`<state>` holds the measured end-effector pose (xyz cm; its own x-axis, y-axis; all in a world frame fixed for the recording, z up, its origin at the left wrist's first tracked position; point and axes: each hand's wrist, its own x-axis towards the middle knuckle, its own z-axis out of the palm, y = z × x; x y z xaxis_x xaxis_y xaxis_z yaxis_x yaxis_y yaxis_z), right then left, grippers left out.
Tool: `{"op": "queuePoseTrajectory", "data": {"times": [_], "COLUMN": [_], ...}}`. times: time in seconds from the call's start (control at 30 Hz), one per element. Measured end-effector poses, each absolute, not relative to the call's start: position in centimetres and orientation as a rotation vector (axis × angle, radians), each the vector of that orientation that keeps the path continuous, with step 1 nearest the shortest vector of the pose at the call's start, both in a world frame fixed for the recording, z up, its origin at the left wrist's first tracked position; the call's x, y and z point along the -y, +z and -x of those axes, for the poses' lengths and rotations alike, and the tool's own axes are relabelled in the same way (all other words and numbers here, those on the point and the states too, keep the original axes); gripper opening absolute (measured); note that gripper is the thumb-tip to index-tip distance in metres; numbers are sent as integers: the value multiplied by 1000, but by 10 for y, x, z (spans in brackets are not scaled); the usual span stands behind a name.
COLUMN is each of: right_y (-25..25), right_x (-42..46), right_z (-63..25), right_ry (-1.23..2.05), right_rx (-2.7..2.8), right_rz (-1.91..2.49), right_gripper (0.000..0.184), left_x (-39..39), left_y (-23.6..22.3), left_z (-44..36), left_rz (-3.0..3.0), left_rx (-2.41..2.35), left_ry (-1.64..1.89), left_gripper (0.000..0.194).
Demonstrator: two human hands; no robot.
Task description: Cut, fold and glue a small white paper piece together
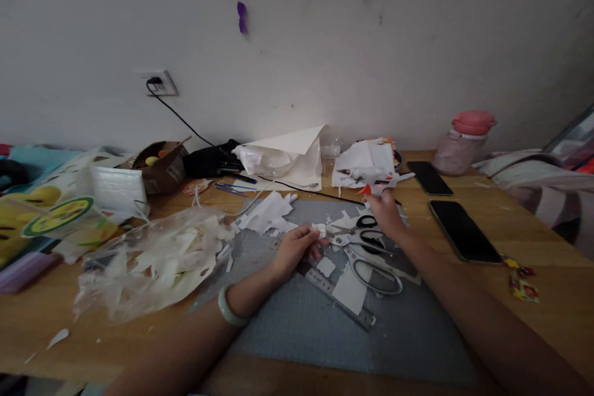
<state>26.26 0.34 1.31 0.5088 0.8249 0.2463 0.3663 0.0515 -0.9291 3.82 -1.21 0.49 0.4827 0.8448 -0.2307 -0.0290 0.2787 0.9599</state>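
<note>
My left hand (297,250) pinches a small white piece (318,230) between thumb and fingers above the grey cutting mat (278,334). Farther right, my right hand (385,213) is wrapped round the handle of a white hot glue gun (369,177), its nozzle toward the left and a small red light glowing on its body. Scissors (378,275) with large metal handles lie between the two hands, near a second, black-handled pair (367,221). A steel ruler (343,302) runs diagonally across the mat, partly under a pale paper piece (352,288).
To the left lies a clear plastic bag (153,266) of white scraps. At the right are two phones (464,232) (429,177), a pink-lidded bottle (464,142) and small wrapped items (520,278). A brown box (160,167) and paper sheets (283,154) stand by the wall.
</note>
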Motion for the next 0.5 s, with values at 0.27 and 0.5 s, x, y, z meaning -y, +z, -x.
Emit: {"op": "queuePoseTrajectory", "data": {"times": [0.27, 0.5], "right_y": [9, -4], "right_x": [4, 9], "right_z": [-250, -239], "right_ry": [465, 282], "right_rx": [1307, 1366], "right_rz": [1637, 1672], "right_gripper": [28, 20], "left_x": [9, 8], "left_y": [1, -4], "left_z": [-38, -37], "left_rz": [-1077, -1036], "left_rx": [-929, -957], "left_ry": [807, 874], "left_gripper": [24, 27]}}
